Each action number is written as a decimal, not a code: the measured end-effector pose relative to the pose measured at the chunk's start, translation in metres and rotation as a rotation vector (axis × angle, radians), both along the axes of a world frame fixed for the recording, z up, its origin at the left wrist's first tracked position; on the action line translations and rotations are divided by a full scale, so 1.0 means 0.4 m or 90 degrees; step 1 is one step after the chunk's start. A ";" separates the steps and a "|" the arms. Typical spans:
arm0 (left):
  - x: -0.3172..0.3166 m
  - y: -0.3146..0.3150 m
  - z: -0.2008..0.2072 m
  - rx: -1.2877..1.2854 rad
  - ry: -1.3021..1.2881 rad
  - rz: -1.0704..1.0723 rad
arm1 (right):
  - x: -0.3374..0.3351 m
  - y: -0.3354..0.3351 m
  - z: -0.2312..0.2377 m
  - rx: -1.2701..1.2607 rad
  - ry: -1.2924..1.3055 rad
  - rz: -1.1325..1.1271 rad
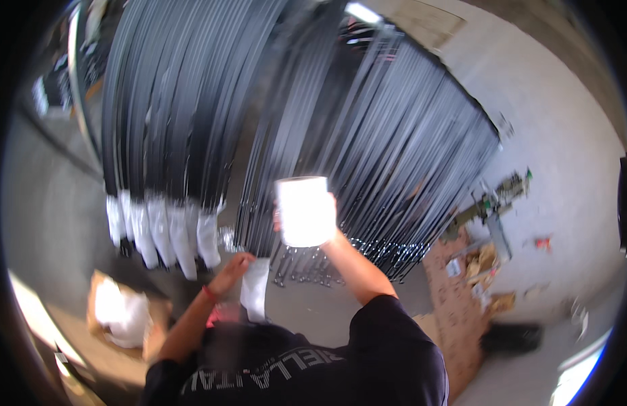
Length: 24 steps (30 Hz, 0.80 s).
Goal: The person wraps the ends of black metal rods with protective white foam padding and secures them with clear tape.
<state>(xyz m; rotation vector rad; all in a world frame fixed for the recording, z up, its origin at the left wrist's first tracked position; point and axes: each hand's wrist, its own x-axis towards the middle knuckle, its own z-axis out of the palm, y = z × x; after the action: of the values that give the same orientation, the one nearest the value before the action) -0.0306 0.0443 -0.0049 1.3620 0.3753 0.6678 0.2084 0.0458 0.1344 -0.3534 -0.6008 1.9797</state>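
grey concrete floor [564, 169] spreads beyond long black rods [367, 149]. right hand [330, 227] grasps a smooth white roll [304, 211] raised overhead; left hand [231, 271] pinches a white wrapped rod end [254, 289] below it.

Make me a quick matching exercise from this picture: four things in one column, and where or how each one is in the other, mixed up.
Things:
1. white roll
2. right hand
3. left hand
4. long black rods

Places or states:
A. lying in a big bundle, some ends wrapped in white
B. lifted up, bright in the light
C. touching a white-wrapped rod end
D. gripping the roll from the side

Pairs: 1-B, 2-D, 3-C, 4-A
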 end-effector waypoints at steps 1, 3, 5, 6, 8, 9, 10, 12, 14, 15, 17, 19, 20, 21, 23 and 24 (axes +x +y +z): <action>0.017 -0.003 -0.006 -0.028 0.058 -0.038 | 0.044 -0.046 -0.036 -0.051 -0.041 -0.030; 0.028 -0.025 -0.055 -0.020 0.035 -0.001 | -0.014 -0.158 -0.050 -0.013 -0.100 -0.063; 0.007 -0.035 -0.043 0.059 0.090 0.048 | -0.018 -0.251 -0.138 -0.062 -0.147 -0.083; -0.009 -0.035 -0.011 0.079 0.073 0.046 | -0.037 -0.285 -0.157 -0.055 -0.121 -0.102; -0.008 -0.037 -0.022 0.056 0.021 0.041 | -0.097 -0.357 -0.175 -0.091 -0.089 -0.183; -0.033 -0.036 -0.004 0.062 0.046 0.065 | -0.122 -0.344 -0.189 -0.117 -0.069 -0.193; -0.039 -0.040 0.002 0.052 0.048 0.050 | -0.142 -0.344 -0.196 -0.102 -0.096 -0.178; -0.036 -0.042 0.044 0.045 0.055 0.030 | -0.184 -0.355 -0.234 -0.157 -0.175 -0.337; -0.035 -0.039 0.036 -0.072 -0.028 -0.012 | -0.213 -0.339 -0.267 -0.154 -0.239 -0.423; -0.027 -0.038 0.033 -0.120 -0.088 -0.023 | -0.216 -0.333 -0.268 -0.149 -0.272 -0.445; -0.038 -0.033 0.030 -0.198 -0.114 -0.055 | -0.235 -0.325 -0.264 -0.138 -0.300 -0.460; -0.044 -0.034 0.047 -0.236 -0.133 -0.075 | -0.249 -0.321 -0.245 -0.126 -0.301 -0.458; -0.050 -0.038 0.056 -0.235 -0.133 -0.075 | -0.256 -0.319 -0.241 -0.112 -0.327 -0.444; -0.052 -0.040 0.059 -0.233 -0.137 -0.078 | -0.256 -0.318 -0.245 -0.102 -0.312 -0.436; -0.054 -0.030 0.042 -0.187 -0.089 -0.100 | -0.259 -0.316 -0.257 -0.083 -0.282 -0.420; -0.055 -0.022 0.046 -0.156 -0.058 -0.101 | -0.259 -0.312 -0.257 -0.076 -0.248 -0.399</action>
<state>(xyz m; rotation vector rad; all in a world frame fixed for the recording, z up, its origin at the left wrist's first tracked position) -0.0524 0.0354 0.0134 1.1118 0.2635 0.5307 0.1048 -0.0791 0.0315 -0.8980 -0.5292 1.3483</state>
